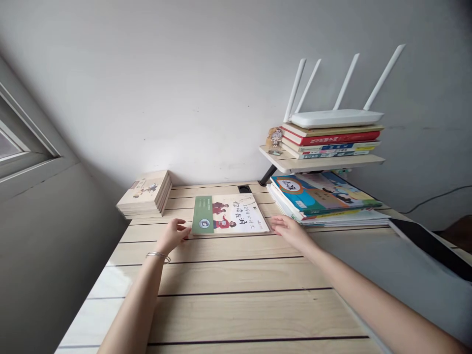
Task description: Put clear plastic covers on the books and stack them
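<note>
A book (239, 215) with a green strip and a white illustrated cover lies flat and sideways on the striped wooden desk (236, 275). At its left lower corner is my left hand (173, 237), wearing a bracelet, its fingers slightly curled and apart. My right hand (289, 230) rests by the book's right edge with fingers stretched out. Neither hand grips the book; whether the fingertips touch its edges is hard to tell.
A stack of beige books (145, 193) sits at the left back. At the right, books with a blue one on top (324, 191) lie beneath a small shelf (324, 163) bearing more books and a white router (337, 118). A grey sheet (398, 275) covers the right side.
</note>
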The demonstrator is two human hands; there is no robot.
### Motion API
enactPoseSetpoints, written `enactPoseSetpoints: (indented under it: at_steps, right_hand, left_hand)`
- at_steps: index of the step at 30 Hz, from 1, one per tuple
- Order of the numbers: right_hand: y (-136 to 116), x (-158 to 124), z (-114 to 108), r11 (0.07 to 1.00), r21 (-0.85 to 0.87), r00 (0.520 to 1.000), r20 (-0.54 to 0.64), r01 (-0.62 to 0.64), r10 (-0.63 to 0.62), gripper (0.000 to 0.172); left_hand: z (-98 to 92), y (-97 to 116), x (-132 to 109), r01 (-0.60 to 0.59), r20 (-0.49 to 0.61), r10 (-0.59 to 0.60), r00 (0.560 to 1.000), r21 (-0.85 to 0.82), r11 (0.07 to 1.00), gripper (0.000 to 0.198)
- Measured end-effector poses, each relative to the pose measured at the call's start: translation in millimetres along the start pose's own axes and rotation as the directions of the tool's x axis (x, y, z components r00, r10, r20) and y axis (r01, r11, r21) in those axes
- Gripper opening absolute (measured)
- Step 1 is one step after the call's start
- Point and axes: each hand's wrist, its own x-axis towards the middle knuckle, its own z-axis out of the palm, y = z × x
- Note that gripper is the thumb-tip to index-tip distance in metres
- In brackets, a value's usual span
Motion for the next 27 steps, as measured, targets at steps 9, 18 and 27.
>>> enactPoseSetpoints:
  at_steps: [9,18,27]
  right_hand:
    - [-30.5,14.9,9.0,0.974,0.033,0.968,0.118,-0.226,0.221,0.015]
    - [-31.4,0.7,24.8,0.937,-0.291,0.927,0.258,-0.194,0.272,0.023]
    - [-40.7,65.4,13.2,0.798,-0.542,0.96,0.067,0.263,-0.271,0.026]
  left_hand:
    - [8.8,15.5,-12.2,0.148,0.021,-0.152,0.988,-0.385,0.911,0.049]
    - [17.6,9.8,12.7,0.014,-0.223,-0.115,0.968,-0.412,0.911,0.036]
    - [65.8,30.9,-30.7,0.204,0.052,-0.231,0.972,-0.679,0.705,0.024]
